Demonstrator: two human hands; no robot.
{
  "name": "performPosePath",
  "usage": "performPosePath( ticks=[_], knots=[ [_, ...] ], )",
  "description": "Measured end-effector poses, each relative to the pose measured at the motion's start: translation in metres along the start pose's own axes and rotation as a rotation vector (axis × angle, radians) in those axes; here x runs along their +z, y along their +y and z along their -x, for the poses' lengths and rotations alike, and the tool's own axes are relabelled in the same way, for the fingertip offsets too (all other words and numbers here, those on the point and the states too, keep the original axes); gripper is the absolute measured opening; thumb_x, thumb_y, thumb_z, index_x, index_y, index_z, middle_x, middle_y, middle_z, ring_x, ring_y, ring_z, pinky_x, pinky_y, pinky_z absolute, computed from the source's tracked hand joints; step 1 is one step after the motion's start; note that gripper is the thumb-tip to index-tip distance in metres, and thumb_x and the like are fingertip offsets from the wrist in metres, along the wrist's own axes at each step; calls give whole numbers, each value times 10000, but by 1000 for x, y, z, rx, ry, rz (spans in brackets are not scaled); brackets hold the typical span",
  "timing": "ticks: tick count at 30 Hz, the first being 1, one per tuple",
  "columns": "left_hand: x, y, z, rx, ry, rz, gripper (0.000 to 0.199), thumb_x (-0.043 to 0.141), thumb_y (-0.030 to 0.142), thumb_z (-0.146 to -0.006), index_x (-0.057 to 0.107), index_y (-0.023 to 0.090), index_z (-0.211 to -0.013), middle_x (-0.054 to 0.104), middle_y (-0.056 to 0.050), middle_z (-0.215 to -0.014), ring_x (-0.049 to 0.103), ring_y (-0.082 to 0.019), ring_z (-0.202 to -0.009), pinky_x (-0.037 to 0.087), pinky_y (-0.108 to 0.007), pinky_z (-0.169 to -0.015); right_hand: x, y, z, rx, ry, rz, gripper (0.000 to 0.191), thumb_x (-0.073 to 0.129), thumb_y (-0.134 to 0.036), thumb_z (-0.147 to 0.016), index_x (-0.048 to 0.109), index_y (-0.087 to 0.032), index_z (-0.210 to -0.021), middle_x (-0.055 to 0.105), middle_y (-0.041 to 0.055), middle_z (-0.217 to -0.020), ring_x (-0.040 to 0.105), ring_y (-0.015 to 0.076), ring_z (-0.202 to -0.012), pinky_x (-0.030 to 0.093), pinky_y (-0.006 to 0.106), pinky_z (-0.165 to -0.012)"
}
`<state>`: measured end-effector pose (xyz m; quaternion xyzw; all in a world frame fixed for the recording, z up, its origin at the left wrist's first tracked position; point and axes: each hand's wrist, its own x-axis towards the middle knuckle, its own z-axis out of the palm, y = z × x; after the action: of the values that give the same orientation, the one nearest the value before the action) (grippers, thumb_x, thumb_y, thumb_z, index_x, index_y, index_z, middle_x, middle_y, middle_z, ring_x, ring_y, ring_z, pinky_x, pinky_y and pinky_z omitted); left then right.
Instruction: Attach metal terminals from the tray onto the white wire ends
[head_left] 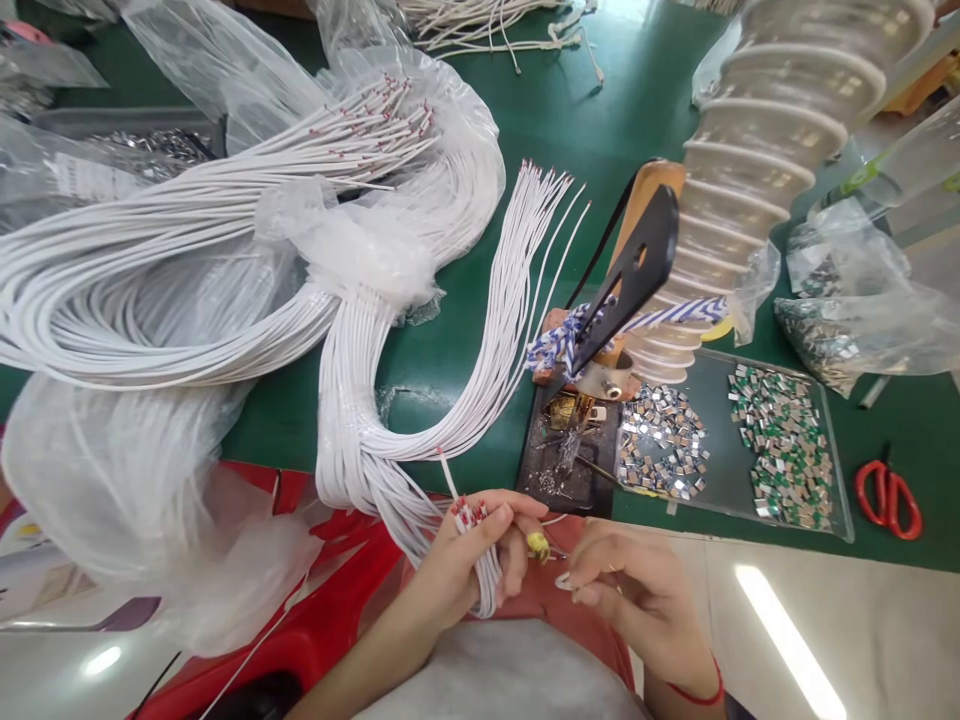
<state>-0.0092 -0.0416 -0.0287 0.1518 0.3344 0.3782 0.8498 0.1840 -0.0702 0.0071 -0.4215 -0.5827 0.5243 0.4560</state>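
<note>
My left hand [480,545] is closed around a bunch of white cables [487,580] whose red-tipped ends stick up between thumb and fingers. Just right of it, a small yellow piece [538,545] shows near the fingertips. My right hand [637,590] pinches a small white looped piece [562,581] between thumb and fingers, close to the yellow piece. From the left hand, the cables run up to a large bundle [349,400] on the green table [600,130]. One red-tipped cable end [448,472] stands apart above the left hand.
A soldering fixture with a black lever [637,270] stands beyond my hands, beside a clear ribbed hose [772,130]. A tray [720,430] of small metal connectors lies right of it, then red-handled scissors [889,498]. Plastic bags [862,300] and coiled cables [150,290] lie farther out.
</note>
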Motion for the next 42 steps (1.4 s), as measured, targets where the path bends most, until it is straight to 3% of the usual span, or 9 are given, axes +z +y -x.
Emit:
performPosePath(
  ticks=[5,8,12,15,21,28,31,37,42],
  knots=[
    [3,-3,-1,-42,-5,14,367,861,468,-831,816,114,-916,808,-107,-745,769,-194,-662,623,-253,-647,8,-3,-5,-46,18,35,198,637,-347,-1036,760,-242,-921,770,30,-740,698,180,-652,574,306,-650],
    [2,-8,-1,-80,-45,-107,430,833,541,-833,801,113,-849,787,-93,-722,751,-187,-638,604,-262,-663,10,-3,-6,-73,73,117,174,628,-311,-1041,753,-250,-936,774,18,-740,672,169,-641,564,304,-662],
    [0,-7,3,-112,-120,-316,569,745,688,-835,766,120,-811,664,-20,-606,520,-90,-431,424,-204,-468,9,2,-5,-15,154,151,108,668,-241,-1013,762,-255,-963,751,7,-760,648,158,-666,518,262,-612],
    [3,0,5,-46,-142,-510,617,682,730,-855,746,123,-765,584,-6,-600,465,-103,-495,358,-207,-468,8,7,-3,57,197,137,104,708,-262,-985,765,-241,-901,699,14,-793,644,158,-702,495,248,-587],
    [10,11,3,234,-70,-893,423,640,450,-972,725,165,-671,605,3,-571,507,-131,-544,392,-234,-566,13,9,-6,29,256,236,131,701,-229,-969,742,-230,-844,635,0,-744,580,142,-637,447,241,-538],
    [13,20,-6,374,-10,-884,209,731,272,-902,822,181,-737,800,-54,-708,699,-185,-636,513,-245,-630,28,10,-1,-99,306,334,156,626,-111,-947,699,-233,-883,637,10,-756,601,169,-675,486,279,-585],
    [11,24,-11,358,-3,-882,160,750,263,-904,865,177,-832,819,-68,-743,714,-188,-644,529,-247,-627,14,7,4,-101,328,409,164,632,-93,-936,680,-243,-891,628,7,-783,589,173,-696,471,291,-615],
    [5,27,-21,369,-67,-829,102,790,196,-867,892,192,-875,840,-97,-834,770,-220,-782,583,-259,-726,-56,22,-15,38,557,897,95,630,-233,-979,687,-233,-903,656,44,-859,603,222,-767,442,333,-665],
    [3,27,-22,418,-88,-774,109,816,164,-837,897,228,-873,840,-96,-914,784,-206,-830,603,-237,-752,-83,46,-30,70,521,1124,172,583,-307,-984,680,-222,-872,690,84,-909,608,269,-860,474,384,-773]
  ],
)
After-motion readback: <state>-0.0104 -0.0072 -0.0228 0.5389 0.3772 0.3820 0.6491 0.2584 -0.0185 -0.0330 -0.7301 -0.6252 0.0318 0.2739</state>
